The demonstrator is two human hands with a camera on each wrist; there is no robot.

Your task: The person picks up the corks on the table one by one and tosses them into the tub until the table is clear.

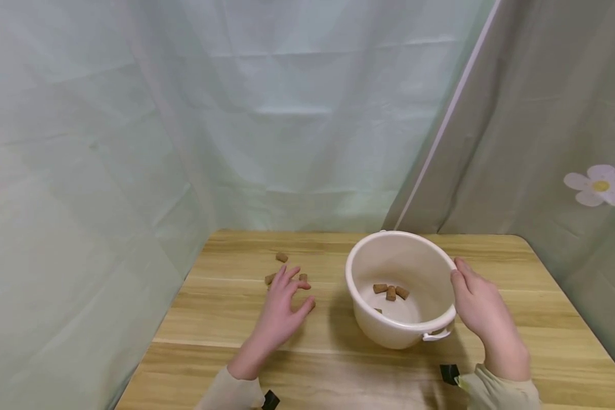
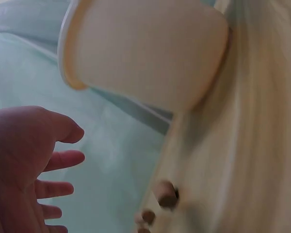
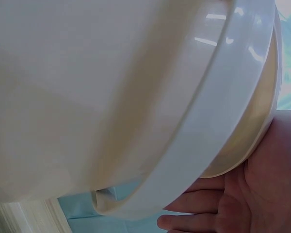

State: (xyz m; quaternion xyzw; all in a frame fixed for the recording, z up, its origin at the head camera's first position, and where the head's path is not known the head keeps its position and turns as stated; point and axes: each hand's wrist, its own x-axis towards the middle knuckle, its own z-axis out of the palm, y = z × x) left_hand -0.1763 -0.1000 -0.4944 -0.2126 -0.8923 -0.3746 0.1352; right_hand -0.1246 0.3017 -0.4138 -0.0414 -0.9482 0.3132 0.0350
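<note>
A white plastic bucket [image 1: 381, 330] stands on the wooden table, with several brown corks [image 1: 391, 293] lying on its bottom. My right hand [image 1: 484, 310] grips the bucket's right rim, thumb over the edge and the other fingers along the outside under it. To the left of the bucket, my left hand [image 1: 282, 313] hovers with spread fingers, holding nothing. Close by its fingertips lie loose corks, one [image 1: 303, 277] on the right and another [image 1: 270, 279] on the left, partly behind the fingers. A further cork [image 1: 282, 257] lies beyond them. In the left wrist view, corks [image 2: 166, 194] appear below the hand.
The wooden table [image 1: 210, 330] meets pale green curtains [image 1: 297, 142] at the back and left. A grey curtain with white flowers [image 1: 601, 185] hangs on the right. A white side handle [image 1: 437, 336] sticks out at the bucket's front right.
</note>
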